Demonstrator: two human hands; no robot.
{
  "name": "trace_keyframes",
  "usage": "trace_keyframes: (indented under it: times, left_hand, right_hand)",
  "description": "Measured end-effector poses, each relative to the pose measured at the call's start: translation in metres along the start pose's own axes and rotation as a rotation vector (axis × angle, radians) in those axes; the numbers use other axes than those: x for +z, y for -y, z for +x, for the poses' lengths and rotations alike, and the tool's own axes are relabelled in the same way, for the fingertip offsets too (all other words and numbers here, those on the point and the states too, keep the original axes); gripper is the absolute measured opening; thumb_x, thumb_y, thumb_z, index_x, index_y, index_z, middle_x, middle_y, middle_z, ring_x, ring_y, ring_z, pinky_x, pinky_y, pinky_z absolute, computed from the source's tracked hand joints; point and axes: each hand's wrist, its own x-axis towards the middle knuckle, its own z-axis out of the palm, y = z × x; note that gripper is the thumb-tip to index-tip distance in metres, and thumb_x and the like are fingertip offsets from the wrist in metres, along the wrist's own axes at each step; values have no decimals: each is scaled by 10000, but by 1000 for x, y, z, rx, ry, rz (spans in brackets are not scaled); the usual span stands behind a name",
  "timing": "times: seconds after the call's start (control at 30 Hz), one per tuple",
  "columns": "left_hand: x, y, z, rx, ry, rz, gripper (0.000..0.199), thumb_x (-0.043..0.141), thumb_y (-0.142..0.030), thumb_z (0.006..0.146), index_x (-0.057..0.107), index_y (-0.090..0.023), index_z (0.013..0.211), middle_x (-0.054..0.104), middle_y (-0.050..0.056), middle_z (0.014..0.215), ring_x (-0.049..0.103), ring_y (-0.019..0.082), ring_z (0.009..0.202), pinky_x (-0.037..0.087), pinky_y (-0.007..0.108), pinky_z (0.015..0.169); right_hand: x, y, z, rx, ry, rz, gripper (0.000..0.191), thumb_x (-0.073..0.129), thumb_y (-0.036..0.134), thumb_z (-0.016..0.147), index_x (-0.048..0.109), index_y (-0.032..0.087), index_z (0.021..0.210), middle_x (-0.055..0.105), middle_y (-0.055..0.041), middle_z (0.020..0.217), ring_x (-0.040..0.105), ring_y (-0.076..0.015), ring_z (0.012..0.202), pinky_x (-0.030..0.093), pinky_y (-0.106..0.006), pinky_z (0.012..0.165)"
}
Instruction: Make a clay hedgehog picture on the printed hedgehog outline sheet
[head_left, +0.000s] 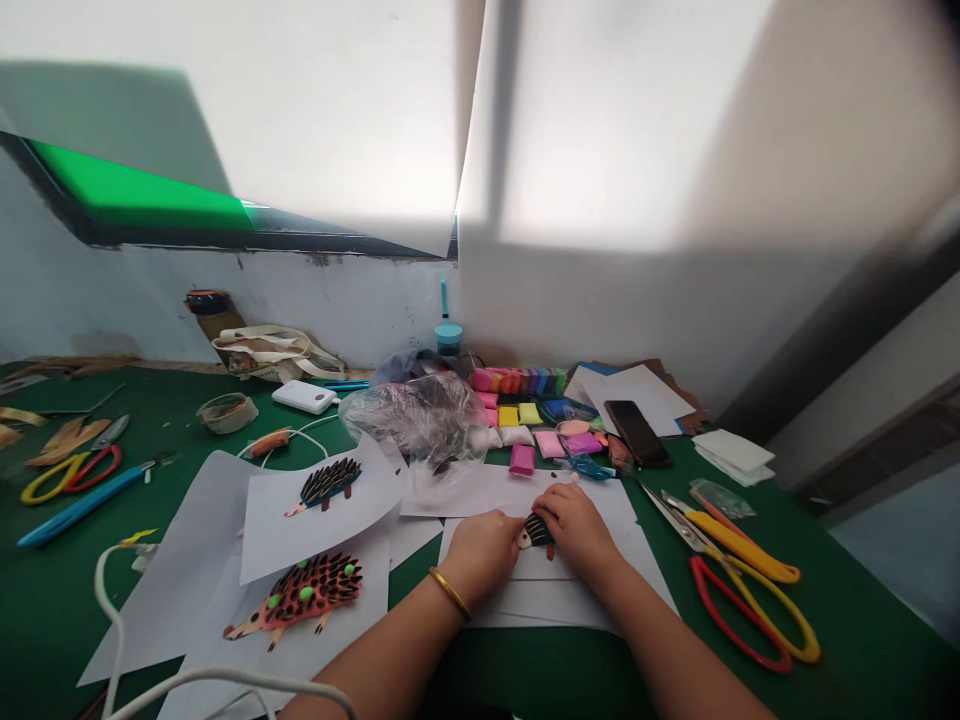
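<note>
A small clay hedgehog [536, 531] with a pale face, dark spines and a brown foot lies on white paper [622, 560], between my two hands. My left hand [486, 548], below a gold bangle, is closed with its fingertips at the hedgehog's face. Curled over the back and spines, my right hand [576, 525] is closed too; its fingertips hide part of the body, and whatever they pinch is too small to make out. To the left, another dark-spined hedgehog [330, 482] and a pink hedgehog with green dots [311, 598] rest on separate sheets.
Clay packets [549, 443] and a crumpled plastic bag [412, 410] lie beyond the paper. A phone [637, 433] and large scissors [739, 590] are on the right. More scissors [75, 472], a blue cutter [82, 508] and a white cable [112, 600] occupy the left.
</note>
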Motion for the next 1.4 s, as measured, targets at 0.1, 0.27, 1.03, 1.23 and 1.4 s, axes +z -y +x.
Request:
trace_keyframes:
  times: [0.1, 0.27, 1.03, 1.23, 1.4]
  left_hand:
    - [-1, 0, 0, -17, 12, -14, 288, 417, -255, 935, 655, -278, 1094, 692, 69, 1001, 671, 235, 923, 489, 314, 777]
    - [2, 3, 0, -30, -3, -7, 277, 426, -238, 937, 625, -252, 1130, 681, 85, 1035, 665, 241, 940, 489, 329, 792]
    - [-12, 16, 15, -54, 28, 21, 324, 433, -203, 913, 702, -248, 1088, 717, 108, 996, 683, 269, 922, 513, 359, 778]
    - [-13, 21, 21, -56, 21, -66, 355, 484, -172, 850, 726, -240, 1101, 730, 116, 1031, 674, 291, 975, 505, 388, 840]
    - [-12, 22, 25, -83, -55, -202, 370, 464, -165, 867, 710, -213, 1139, 711, 100, 1117, 641, 254, 1047, 476, 347, 902]
  right_hand:
    - [-1, -5, -1, 29, -16, 31, 253, 478, 231, 917, 730, 218, 893, 690, -64, 946, 579, -224, 954, 425, -348, 876]
    - [-7, -25, -9, 213, -83, 118, 386, 353, 242, 945, 645, 212, 1196, 695, -85, 1102, 603, -232, 1046, 452, -369, 903]
    - [-17, -31, -17, 260, 89, 35, 409, 393, 203, 905, 654, 191, 1219, 656, -93, 1238, 560, -246, 1172, 418, -373, 999]
    - [-12, -33, -13, 266, 38, 10, 414, 364, 185, 918, 652, 193, 1215, 666, -98, 1198, 566, -251, 1156, 429, -370, 978]
    - [-9, -34, -13, 194, -52, 22, 374, 384, 175, 910, 683, 191, 1134, 676, -103, 1106, 574, -256, 1102, 438, -396, 953]
